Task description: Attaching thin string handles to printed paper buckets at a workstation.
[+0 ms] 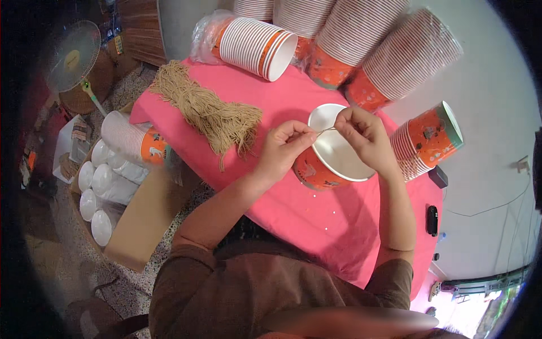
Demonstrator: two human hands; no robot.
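Between my two hands a short stretch of thin tan cord [326,130] runs across the mouth of an orange paper tub [319,172] with a white inside. My left hand [284,148] pinches one side of it with thumb and fingertips. On the other side my right hand [366,140] pinches it too, above the tub's right rim. The tub stands on the pink cloth [282,209] close in front of me. To the left of it lies a loose bundle of tan cords [206,110], strands trailing toward the tub.
Tall stacks of nested orange-and-white paper tubs [395,62] line the back. One stack [259,46] lies on its side; another [426,138] leans at right. A cardboard box [144,217] with wrapped white cups [101,181] sits lower left, near a fan [73,56]. A black object [432,220] lies at the right edge.
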